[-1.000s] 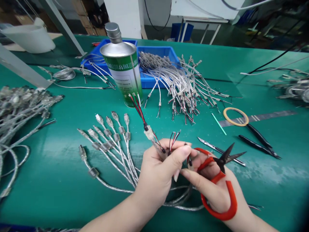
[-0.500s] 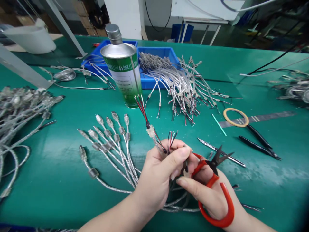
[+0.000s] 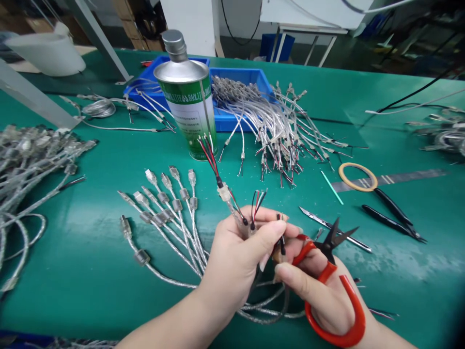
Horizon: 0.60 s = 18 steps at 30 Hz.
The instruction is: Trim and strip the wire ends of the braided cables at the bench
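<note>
The left hand (image 3: 238, 259) clamps cables (image 3: 224, 192); close against it, the right hand (image 3: 323, 286) carries scissors (image 3: 328, 248), blades parted, and pinches a wire end (image 3: 283, 246). Both have barely shifted in the last second: handling, not cutting, continues. Plugs (image 3: 125, 227) fan leftward on the tabletop (image 3: 90, 281).

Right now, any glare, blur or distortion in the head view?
Head view: pale sheen on the green table, at left and lower right; red-handled scissors fairly crisp; small print on the can too soft to read; cable heap at left smeared; top right corner dim and blurry.
</note>
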Each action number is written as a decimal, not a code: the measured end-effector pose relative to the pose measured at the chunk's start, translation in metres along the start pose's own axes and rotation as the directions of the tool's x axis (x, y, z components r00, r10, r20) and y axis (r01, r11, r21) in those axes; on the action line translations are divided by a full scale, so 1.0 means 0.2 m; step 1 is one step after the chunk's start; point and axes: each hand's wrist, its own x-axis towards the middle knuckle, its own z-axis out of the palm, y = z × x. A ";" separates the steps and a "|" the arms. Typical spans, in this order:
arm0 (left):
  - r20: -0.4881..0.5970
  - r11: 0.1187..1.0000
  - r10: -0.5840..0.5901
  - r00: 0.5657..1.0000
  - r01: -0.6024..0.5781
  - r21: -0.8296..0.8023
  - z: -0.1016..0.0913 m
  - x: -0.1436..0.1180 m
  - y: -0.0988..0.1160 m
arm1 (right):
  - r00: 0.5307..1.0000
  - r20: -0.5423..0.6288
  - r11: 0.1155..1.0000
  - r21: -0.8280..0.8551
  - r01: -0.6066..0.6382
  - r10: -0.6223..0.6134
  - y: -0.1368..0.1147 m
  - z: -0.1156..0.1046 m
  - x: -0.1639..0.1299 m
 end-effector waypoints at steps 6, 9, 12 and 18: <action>0.064 0.998 -0.021 0.998 0.025 -0.060 0.01 0.00 0.00 | 0.999 0.045 0.999 0.030 -0.023 0.021 0.01 0.01 -0.01; 0.087 0.997 -0.013 0.996 0.019 -0.075 0.01 0.00 0.00 | 0.998 0.053 0.999 0.046 -0.025 0.023 0.02 0.01 -0.01; 0.077 0.998 -0.032 0.997 0.036 -0.057 0.01 0.00 0.00 | 0.998 0.061 0.998 0.052 -0.027 0.024 0.03 0.01 -0.02; 0.063 0.996 -0.045 0.997 0.050 -0.081 0.01 0.00 -0.01 | 0.993 0.094 0.996 0.060 -0.071 0.065 0.03 0.01 -0.02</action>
